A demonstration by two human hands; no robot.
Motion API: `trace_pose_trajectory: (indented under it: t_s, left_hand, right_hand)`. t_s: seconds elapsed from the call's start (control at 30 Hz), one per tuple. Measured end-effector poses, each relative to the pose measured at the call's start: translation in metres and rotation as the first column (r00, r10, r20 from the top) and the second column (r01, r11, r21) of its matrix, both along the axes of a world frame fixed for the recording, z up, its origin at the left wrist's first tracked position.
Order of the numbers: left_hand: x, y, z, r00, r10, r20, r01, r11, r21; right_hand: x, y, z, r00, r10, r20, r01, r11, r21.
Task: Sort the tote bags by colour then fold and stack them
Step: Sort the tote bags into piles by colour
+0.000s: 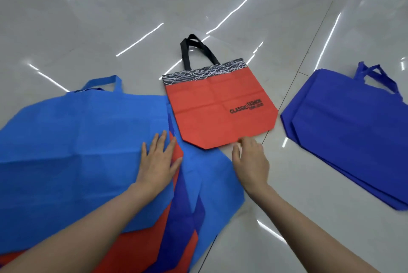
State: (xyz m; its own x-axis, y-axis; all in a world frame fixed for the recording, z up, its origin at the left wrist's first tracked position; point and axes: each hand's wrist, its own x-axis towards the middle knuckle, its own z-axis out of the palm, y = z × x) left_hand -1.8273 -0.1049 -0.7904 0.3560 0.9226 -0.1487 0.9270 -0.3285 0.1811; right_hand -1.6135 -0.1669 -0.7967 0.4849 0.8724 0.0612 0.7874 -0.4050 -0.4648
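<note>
Bare left hand, bare right hand, bare forearms.

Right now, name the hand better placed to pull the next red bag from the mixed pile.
Left, probably: the left hand lies flat on the mixed pile, fingertips on its exposed red bag. The right hand is at the near edge of the sorted red bag.
</note>
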Motion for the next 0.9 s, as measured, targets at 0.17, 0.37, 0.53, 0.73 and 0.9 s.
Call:
trace_pose_trajectory:
  t_s: [0.17, 0.37, 0.53, 0.73, 0.9]
  left_hand:
    - [-0.006, 0.012, -0.011, 1.000, -0.027, 0.012, 0.027, 0.999, 0.027]
    - [-0.011, 0.010, -0.029, 0.999, -0.043, -0.017, 0.044, 0.995, 0.086]
    - [-0.011, 0.008, -0.033, 0.999, -0.046, 0.003, 0.046, 0.995, 0.092]
    - [-0.030, 0.014, 0.000, 0.985, -0.136, 0.102, 0.129, 0.989, 0.076]
    - [-0.093, 0.018, 0.031, 0.992, -0.118, 0.046, 0.114, 0.990, 0.088]
  right_hand:
    - [0.028, 0.026, -0.016, 0.808, 0.585, 0.075, -0.484, 0.730, -0.482]
    - [0.009, 0.076, -0.025, 0.912, 0.410, 0.005, -0.361, 0.808, -0.466]
    - [0.001, 0.112, -0.019, 0.951, 0.308, 0.025, -0.263, 0.850, -0.457]
    - [0.000, 0.111, -0.004, 0.934, 0.342, 0.102, -0.279, 0.878, -0.389]
    - [-0.063, 0.064, 0.009, 0.904, 0.212, -0.371, -0.245, 0.969, -0.044]
